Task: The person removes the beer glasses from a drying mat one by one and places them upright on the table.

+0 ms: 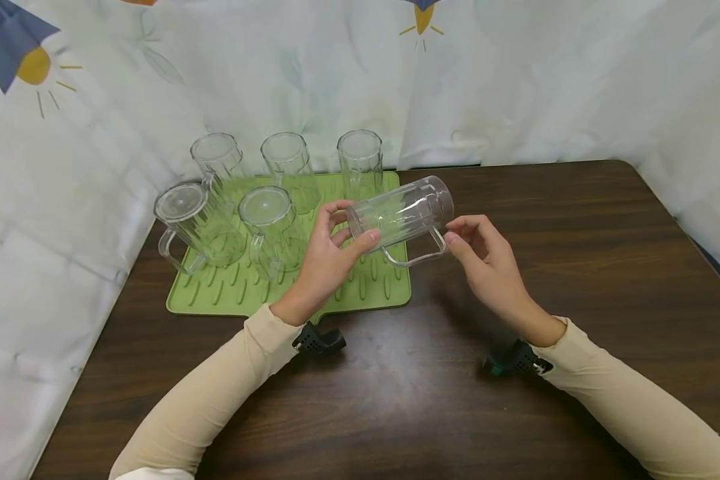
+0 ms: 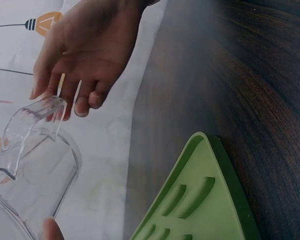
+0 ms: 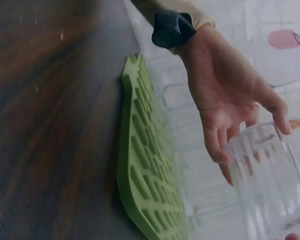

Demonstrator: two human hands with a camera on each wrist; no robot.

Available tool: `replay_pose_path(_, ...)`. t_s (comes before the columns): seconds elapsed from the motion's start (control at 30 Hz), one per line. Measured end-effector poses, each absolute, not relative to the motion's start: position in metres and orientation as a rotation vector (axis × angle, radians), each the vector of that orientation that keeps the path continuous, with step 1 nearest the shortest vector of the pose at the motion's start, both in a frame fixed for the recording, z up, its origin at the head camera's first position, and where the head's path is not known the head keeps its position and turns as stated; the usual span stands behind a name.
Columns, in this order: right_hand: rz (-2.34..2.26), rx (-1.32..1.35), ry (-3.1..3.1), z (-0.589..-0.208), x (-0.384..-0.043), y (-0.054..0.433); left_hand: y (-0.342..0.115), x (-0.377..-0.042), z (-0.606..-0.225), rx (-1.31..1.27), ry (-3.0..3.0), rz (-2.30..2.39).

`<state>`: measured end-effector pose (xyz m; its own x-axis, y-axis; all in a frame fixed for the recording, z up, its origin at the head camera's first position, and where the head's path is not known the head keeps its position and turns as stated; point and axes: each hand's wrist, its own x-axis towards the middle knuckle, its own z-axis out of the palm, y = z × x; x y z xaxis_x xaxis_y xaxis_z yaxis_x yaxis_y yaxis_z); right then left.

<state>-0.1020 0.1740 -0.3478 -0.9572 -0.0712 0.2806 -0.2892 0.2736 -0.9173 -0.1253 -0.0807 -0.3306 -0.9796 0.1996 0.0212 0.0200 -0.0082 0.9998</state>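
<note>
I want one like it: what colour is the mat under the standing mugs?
The mat is green, showing best in the head view.

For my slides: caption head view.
Left hand holds one mug, right hand by its handle; five mugs on a mat.

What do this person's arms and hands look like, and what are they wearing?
The left hand and right hand are bare, without gloves. Long, plain cream sleeves cover both arms to the wrist. Each wrist carries a black strap with holes; a small green patch shows at the right one. No cables show.
</note>
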Motion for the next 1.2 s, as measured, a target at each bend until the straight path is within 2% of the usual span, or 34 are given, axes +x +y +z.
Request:
replay_pose_path(0.2,2.079,0.212,-2.303,-0.352,-0.101,0.170,-0.080,-0.125,-0.329,0.259,2.102,2.172)
replay_pose_path(0.6,2.805,0.143,-1.956,-0.356,-0.103,0.161,-0.075,-0.129,-0.331,0.262,2.092,2.233)
replay_pose_path(0.9,3.069,0.150,-1.648,-0.352,-0.101,0.153,-0.072,-0.129,-0.334,0.295,2.069,2.250)
replay_pose_path(1.2,3.154,0.020,-1.376,-0.344,-0.101,0.148,-0.070,-0.129,-0.335,0.287,2.024,2.287)
